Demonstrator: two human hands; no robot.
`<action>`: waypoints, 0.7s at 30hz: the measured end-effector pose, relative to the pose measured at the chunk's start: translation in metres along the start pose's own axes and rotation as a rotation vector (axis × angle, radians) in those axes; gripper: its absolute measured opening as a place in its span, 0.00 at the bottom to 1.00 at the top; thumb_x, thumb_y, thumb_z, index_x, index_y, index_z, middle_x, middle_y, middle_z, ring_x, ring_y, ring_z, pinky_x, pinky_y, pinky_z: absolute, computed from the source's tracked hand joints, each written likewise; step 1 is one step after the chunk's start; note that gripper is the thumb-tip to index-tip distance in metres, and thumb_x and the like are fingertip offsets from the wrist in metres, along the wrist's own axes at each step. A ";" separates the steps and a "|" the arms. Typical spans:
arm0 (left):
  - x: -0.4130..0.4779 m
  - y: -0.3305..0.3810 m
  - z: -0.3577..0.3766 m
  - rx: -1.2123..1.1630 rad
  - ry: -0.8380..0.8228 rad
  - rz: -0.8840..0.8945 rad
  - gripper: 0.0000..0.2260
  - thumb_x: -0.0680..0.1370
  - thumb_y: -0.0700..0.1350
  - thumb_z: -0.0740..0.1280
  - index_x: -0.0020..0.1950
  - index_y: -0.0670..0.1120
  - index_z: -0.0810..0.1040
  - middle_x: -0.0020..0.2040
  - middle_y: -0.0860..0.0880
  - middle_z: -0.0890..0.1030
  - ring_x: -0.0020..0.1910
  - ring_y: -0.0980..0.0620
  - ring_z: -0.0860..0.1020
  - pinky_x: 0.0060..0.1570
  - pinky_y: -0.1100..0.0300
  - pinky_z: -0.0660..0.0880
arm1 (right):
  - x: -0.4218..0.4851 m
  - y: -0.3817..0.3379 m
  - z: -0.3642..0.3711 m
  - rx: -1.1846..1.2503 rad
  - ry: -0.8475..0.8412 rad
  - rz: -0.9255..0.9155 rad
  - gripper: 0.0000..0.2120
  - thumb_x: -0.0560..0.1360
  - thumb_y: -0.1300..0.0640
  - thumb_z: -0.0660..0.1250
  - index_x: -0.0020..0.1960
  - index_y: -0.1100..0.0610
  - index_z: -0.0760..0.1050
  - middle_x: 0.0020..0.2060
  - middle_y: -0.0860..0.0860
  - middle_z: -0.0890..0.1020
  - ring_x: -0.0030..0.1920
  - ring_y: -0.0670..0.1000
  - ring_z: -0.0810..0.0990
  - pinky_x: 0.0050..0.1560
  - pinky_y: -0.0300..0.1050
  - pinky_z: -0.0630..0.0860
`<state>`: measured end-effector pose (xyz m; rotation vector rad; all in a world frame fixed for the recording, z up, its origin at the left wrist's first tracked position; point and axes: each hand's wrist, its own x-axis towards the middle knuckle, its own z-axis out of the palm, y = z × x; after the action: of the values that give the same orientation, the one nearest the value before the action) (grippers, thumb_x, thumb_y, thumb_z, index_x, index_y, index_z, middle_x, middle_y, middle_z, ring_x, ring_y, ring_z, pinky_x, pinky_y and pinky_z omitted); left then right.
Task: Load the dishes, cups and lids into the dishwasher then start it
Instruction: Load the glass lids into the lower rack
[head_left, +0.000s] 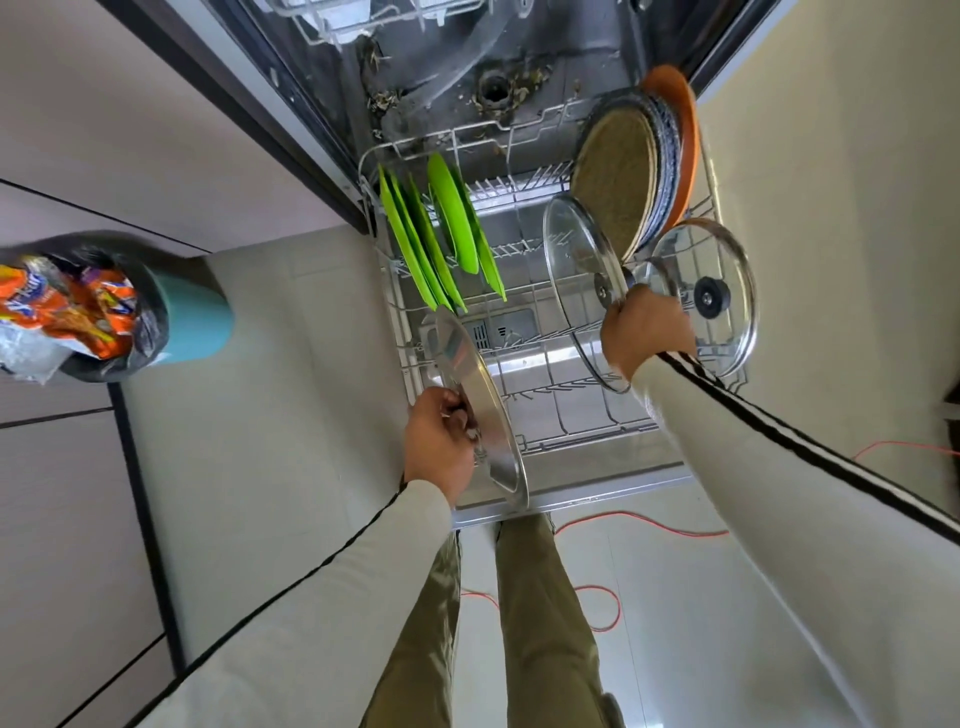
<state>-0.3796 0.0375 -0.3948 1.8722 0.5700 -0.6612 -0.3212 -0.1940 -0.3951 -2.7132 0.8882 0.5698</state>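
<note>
The dishwasher's lower rack (587, 434) is pulled out over the open door. My left hand (441, 441) grips a steel lid (483, 410) by its knob, on edge over the rack's near left corner. My right hand (647, 332) holds a glass lid (576, 270) by its knob, upright over the rack's right side. A second glass lid (722, 260) stands just right of that hand. Several green plates (441, 228) stand in the rack's left rows. Brown, dark and orange plates (618, 176) lean together at the far right.
A bin (156, 306) lined with a black bag and full of wrappers stands on the floor to the left. An orange cable (639, 519) runs across the tiles near my feet. The upper rack (363, 15) shows at the top edge. Debris lies round the tub's drain (493, 91).
</note>
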 end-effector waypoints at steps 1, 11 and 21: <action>0.000 0.000 0.001 -0.010 -0.003 -0.001 0.08 0.78 0.27 0.54 0.48 0.36 0.69 0.42 0.39 0.74 0.38 0.48 0.72 0.40 0.52 0.74 | 0.004 -0.004 -0.001 -0.020 0.009 -0.026 0.15 0.81 0.53 0.58 0.55 0.63 0.75 0.48 0.63 0.82 0.49 0.64 0.82 0.44 0.51 0.76; 0.003 -0.013 -0.002 0.037 -0.008 -0.035 0.10 0.78 0.30 0.54 0.48 0.42 0.71 0.45 0.36 0.75 0.39 0.38 0.74 0.40 0.53 0.77 | 0.024 -0.027 -0.008 -0.147 -0.014 -0.043 0.20 0.76 0.42 0.63 0.55 0.59 0.72 0.41 0.57 0.75 0.41 0.57 0.73 0.40 0.48 0.70; 0.003 -0.009 -0.001 0.098 -0.010 -0.014 0.08 0.78 0.30 0.56 0.48 0.40 0.72 0.39 0.45 0.75 0.37 0.45 0.74 0.38 0.50 0.76 | -0.049 0.008 -0.014 0.271 0.344 -0.379 0.25 0.78 0.45 0.63 0.67 0.61 0.70 0.63 0.57 0.75 0.62 0.58 0.72 0.63 0.54 0.70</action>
<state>-0.3827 0.0416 -0.4027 1.9569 0.5539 -0.7185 -0.3582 -0.1799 -0.3622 -2.6611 0.4507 -0.0897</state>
